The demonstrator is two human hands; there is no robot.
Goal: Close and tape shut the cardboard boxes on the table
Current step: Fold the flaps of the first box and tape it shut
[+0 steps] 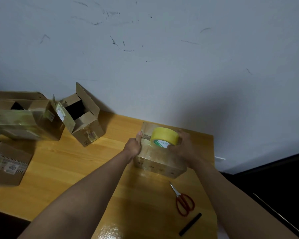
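Box (160, 160) under both hands

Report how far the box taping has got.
Done: the flaps of the near box are closed. In hand: the left hand presses on its top while the right hand holds the tape roll on it, apparently laying a strip. Left: cutting with the scissors, then the open box by the wall and the open one at far left.
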